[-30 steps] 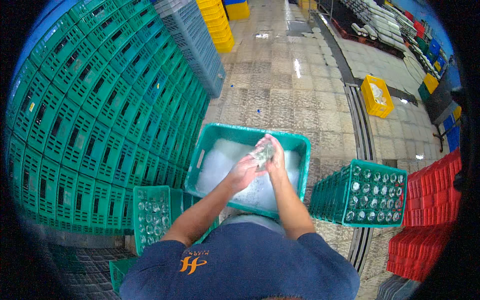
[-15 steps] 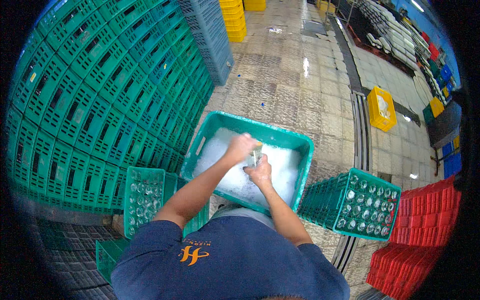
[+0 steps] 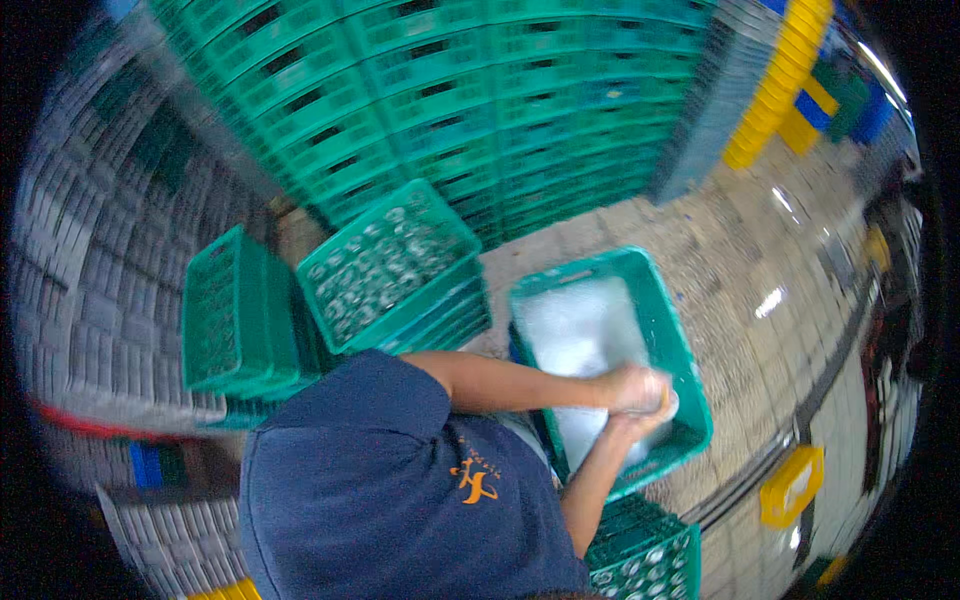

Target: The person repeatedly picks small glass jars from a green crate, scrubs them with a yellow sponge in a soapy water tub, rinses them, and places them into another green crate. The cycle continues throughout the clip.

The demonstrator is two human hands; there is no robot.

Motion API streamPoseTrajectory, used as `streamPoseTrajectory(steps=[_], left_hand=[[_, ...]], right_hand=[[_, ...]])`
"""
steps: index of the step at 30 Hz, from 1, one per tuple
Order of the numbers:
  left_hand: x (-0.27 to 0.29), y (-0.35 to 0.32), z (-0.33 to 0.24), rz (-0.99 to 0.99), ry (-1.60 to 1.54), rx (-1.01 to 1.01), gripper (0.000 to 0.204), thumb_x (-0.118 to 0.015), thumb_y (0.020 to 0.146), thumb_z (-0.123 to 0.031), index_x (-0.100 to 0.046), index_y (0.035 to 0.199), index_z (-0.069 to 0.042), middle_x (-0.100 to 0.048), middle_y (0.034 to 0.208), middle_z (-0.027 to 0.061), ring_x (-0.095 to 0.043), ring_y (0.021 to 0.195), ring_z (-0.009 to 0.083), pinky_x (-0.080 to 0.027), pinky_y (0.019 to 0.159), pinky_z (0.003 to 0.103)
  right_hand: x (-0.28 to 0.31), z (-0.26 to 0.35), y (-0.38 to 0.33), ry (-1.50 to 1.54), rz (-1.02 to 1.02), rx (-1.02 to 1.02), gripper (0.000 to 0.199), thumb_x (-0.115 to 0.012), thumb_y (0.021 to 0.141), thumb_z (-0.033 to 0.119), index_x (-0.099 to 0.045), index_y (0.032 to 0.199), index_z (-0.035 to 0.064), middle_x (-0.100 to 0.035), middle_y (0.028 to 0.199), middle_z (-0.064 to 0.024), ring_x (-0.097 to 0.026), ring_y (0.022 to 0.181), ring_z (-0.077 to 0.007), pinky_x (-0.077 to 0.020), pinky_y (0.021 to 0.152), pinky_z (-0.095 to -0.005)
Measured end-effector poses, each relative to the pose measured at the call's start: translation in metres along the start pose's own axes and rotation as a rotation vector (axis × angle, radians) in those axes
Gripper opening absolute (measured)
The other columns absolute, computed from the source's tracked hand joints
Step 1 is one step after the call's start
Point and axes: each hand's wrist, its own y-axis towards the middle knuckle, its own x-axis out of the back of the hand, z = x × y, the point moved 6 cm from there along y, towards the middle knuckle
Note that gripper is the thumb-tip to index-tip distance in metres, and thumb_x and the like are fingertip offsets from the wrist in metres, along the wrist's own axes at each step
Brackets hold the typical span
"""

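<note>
Left hand (image 3: 632, 388) hovers over foamy tub (image 3: 660, 310) among crates (image 3: 425, 312).

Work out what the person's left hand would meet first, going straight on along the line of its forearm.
The left hand, with a blurred pale thing just ahead of it, perhaps held, would probably meet the green tub first, at its picture-right wall. Depth is unclear; the hand might pass above.

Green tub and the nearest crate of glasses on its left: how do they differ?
The tub holds white foam; the crate holds rows of glasses. The left hand and right hand are over the tub; neither is over the crate. Both are green, rectangular and open-topped.
</note>
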Motion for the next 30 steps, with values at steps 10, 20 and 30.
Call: streamPoseTrajectory(steps=[10, 20, 30], left_hand=[[0.165, -0.056, -0.015, -0.111, 0.218, 0.249, 0.042, -0.073, 0.085, -0.015, -0.063, 0.124, -0.004, -0.064, 0.117, 0.0155, -0.064, 0.111, 0.033, -0.052, 0.098, 0.041], [0.468, -0.209, 0.071, -0.93, -0.787, 0.675, 0.047, -0.079, 0.084, -0.014, -0.059, 0.127, -0.013, -0.067, 0.1, 0.0058, -0.061, 0.062, 0.0169, -0.047, 0.041, 0.028], [0.651, -0.255, 0.179, -0.456, 0.74, 1.043, 0.059, -0.08, 0.076, -0.028, -0.062, 0.131, -0.017, -0.07, 0.101, 0.0167, -0.067, 0.103, 0.0451, -0.054, 0.087, 0.056]], right_hand=[[-0.104, -0.095, -0.025, -0.099, -0.008, -0.17, 0.041, -0.061, 0.097, 0.042, -0.059, 0.112, 0.0041, -0.063, 0.107, -0.0118, -0.065, 0.099, -0.0271, -0.0556, 0.084, -0.0413], [-0.148, -0.192, -0.065, -1.045, 0.214, 0.106, 0.045, -0.071, 0.095, 0.012, -0.051, 0.134, -0.0006, -0.057, 0.129, -0.0153, -0.06, 0.115, -0.0259, -0.053, 0.088, -0.0378], [-0.071, -0.185, -0.087, -1.92, 0.173, 0.478, 0.03, -0.069, 0.095, 0.017, -0.063, 0.113, -0.006, -0.066, 0.109, -0.0221, -0.068, 0.089, -0.0316, -0.0558, 0.078, -0.0422]])
